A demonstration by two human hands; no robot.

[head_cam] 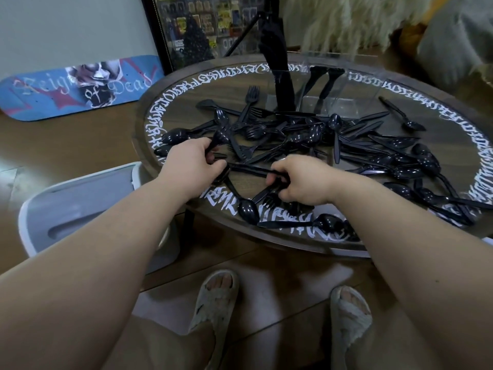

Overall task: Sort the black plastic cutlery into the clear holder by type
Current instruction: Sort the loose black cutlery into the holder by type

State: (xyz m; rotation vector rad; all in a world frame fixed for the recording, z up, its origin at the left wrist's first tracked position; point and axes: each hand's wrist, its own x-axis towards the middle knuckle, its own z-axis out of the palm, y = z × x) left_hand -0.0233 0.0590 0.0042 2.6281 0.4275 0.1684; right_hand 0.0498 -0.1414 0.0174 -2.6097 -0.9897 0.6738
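Round wooden worktop (440,97), glass-topped, ringed with white script, on brown wood floor (80,145). Blue skateboard deck (66,94) against wall, far left. Clear holder (344,84) at far edge, a few pieces upright inside. Black cutlery pile (333,145) spread across centre. Left hand (192,161) gripping fork handles; right hand (301,182) gripping several pieces.
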